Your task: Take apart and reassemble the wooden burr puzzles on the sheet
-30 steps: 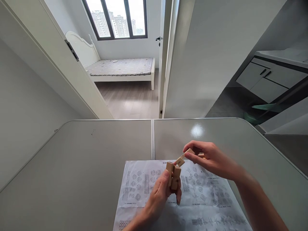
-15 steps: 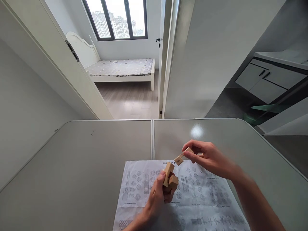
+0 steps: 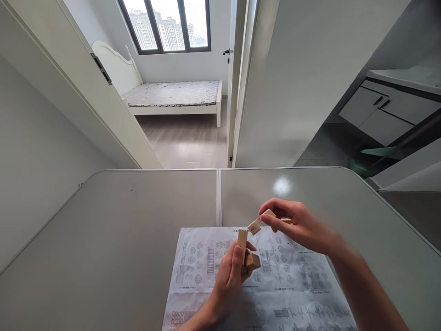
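Observation:
My left hand point(image 3: 230, 271) is closed around wooden puzzle blocks: one long block point(image 3: 242, 243) stands nearly upright under the thumb, and a second block point(image 3: 253, 261) sticks out to the right below it. How these join is hidden by the fingers. Just above and to the right, my right hand point(image 3: 292, 223) pinches a notched wooden puzzle piece point(image 3: 254, 228), whose near end bears a dark mark like a number. Another bit of wood point(image 3: 286, 221) shows under the right palm. A small gap separates the two hands' pieces. Both hands are over a printed sheet point(image 3: 193, 301).
The sheet, covered in small diagrams, lies creased on a grey folding table point(image 3: 113, 257) with a metal seam point(image 3: 218, 197) down its middle. Beyond the table are an open doorway, a bed point(image 3: 172, 94) and a window. A cabinet point(image 3: 382, 108) stands at the far right.
My left hand has turned its blocks slightly, so the long block stands more upright and the other block has shifted right. My right hand keeps its pinch, almost unmoved.

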`<action>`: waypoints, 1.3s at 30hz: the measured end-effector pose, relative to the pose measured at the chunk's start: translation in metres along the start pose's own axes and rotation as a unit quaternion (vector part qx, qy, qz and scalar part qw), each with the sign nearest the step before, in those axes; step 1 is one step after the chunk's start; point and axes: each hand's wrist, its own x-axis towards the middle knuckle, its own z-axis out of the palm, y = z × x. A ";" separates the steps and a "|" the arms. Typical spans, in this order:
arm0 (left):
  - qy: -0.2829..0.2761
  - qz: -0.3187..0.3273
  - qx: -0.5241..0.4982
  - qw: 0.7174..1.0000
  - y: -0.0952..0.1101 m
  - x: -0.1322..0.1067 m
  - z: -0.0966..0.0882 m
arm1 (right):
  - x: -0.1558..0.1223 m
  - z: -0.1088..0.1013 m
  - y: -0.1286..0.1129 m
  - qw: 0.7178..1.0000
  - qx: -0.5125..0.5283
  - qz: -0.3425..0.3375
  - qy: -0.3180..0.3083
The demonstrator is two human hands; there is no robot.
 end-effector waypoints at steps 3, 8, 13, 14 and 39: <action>0.022 -0.002 -0.001 1.000 -0.002 0.002 -0.001 | 0.002 0.007 0.000 0.999 0.038 0.008 -0.007; 0.060 0.019 0.003 0.998 0.002 0.004 -0.001 | 0.008 0.027 -0.004 0.990 0.113 0.024 -0.081; 0.077 0.012 -0.032 0.996 -0.001 0.007 -0.005 | 0.011 0.041 -0.010 0.975 0.175 0.051 -0.130; 0.085 0.009 -0.038 0.996 -0.002 0.008 -0.006 | 0.012 0.041 -0.010 0.972 0.176 0.066 -0.145; 0.014 0.026 0.151 0.988 0.004 0.004 -0.004 | 0.001 0.006 0.007 0.933 0.316 0.017 -0.171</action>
